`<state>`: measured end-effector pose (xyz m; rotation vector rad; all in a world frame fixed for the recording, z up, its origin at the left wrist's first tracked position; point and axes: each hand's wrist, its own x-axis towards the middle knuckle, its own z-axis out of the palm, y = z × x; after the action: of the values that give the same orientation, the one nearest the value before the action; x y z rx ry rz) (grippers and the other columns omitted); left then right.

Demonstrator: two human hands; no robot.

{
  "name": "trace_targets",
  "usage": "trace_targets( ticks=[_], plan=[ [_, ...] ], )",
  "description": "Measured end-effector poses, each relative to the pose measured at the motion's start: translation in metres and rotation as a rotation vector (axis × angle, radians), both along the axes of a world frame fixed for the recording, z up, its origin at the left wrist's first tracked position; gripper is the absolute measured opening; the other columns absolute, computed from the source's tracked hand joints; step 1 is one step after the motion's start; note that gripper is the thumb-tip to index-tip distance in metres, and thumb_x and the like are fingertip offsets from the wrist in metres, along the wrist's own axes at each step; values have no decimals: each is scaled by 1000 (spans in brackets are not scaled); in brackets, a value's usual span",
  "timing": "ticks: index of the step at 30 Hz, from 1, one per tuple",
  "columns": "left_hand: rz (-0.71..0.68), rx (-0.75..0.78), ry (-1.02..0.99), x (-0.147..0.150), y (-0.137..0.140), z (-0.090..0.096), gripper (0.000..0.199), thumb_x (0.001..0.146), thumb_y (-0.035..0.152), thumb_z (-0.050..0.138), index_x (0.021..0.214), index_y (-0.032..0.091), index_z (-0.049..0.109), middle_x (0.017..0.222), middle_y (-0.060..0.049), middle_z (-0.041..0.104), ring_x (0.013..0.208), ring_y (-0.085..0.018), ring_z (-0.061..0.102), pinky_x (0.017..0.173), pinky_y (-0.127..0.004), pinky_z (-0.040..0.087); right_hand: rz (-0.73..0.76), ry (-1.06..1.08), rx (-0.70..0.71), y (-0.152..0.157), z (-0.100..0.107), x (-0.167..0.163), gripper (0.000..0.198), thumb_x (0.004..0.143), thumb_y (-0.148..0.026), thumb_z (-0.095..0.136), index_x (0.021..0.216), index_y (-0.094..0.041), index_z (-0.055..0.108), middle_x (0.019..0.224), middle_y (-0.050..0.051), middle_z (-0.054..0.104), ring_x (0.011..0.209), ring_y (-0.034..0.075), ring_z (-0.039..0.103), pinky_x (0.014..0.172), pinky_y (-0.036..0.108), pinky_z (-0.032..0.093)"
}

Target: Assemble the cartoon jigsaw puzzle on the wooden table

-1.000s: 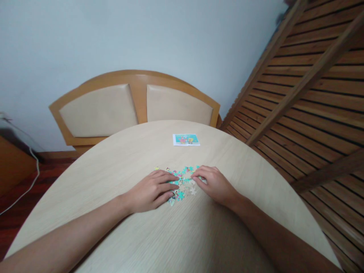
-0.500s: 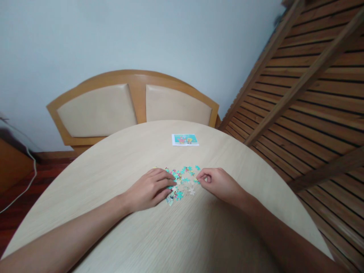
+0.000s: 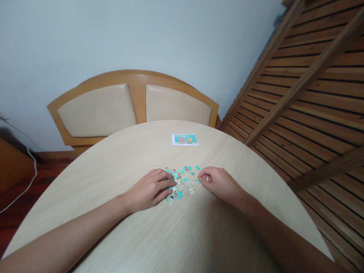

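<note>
Loose jigsaw puzzle pieces, mostly teal with some white, pink and yellow, lie in a heap near the middle of the table. My left hand rests on the left side of the heap, fingers spread and hiding some pieces under them. At the right edge of the heap, my right hand is closed in a pinch. A small teal and yellow jigsaw piece shows at its fingertips. Several pale pieces lie just left of that hand.
Beyond the heap lies a picture card with a pink and a yellow cartoon figure on teal. All this is on a round, pale wood table. A padded headboard stands behind it, and a slatted wooden panel leans at right.
My right hand has shifted very slightly, its fingertips a touch farther right and up. My left hand and the picture card keep their places.
</note>
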<state>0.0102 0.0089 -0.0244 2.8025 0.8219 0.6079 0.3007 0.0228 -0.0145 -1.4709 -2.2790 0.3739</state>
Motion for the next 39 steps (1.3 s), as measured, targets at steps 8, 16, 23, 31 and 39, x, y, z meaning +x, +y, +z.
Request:
trace_targets(
  ticks=[8, 16, 23, 31, 39],
  plan=[
    [70, -23, -14, 5, -5, 0, 21, 103, 33, 54, 115, 24, 69, 114, -8, 66, 107, -24, 60, 95, -41, 48, 137, 29, 19, -6, 0, -13, 15, 89, -22, 67, 98, -21, 78, 94, 5, 75, 81, 19, 67, 74, 29, 48],
    [105, -99, -94, 10, -7, -4, 16, 102, 31, 57, 110, 23, 67, 112, -8, 65, 107, -23, 60, 95, -40, 48, 156, 15, -8, -9, 0, -16, 11, 88, -20, 70, 97, -20, 77, 99, 6, 73, 86, 20, 67, 79, 31, 48],
    [79, -114, -106, 9, -7, -4, 17, 102, 31, 55, 112, 23, 67, 112, -8, 64, 106, -23, 59, 94, -39, 47, 144, 41, -1, -10, 2, -18, 7, 87, -16, 69, 87, -19, 75, 91, 4, 73, 83, 18, 66, 76, 29, 46],
    [84, -135, -120, 11, -5, -5, 13, 101, 26, 56, 110, 22, 64, 113, -7, 63, 108, -23, 58, 96, -39, 46, 102, 81, 1, -10, 2, -19, 13, 89, -16, 65, 83, -20, 76, 88, 3, 75, 77, 17, 66, 72, 27, 46],
    [69, -188, -132, 10, -6, -3, 8, 101, 26, 57, 103, 22, 64, 110, -6, 64, 107, -22, 58, 96, -38, 44, 87, 138, 6, -6, -7, -19, 15, 89, -20, 66, 83, -23, 79, 87, 0, 79, 70, 15, 66, 71, 27, 47]
  ],
)
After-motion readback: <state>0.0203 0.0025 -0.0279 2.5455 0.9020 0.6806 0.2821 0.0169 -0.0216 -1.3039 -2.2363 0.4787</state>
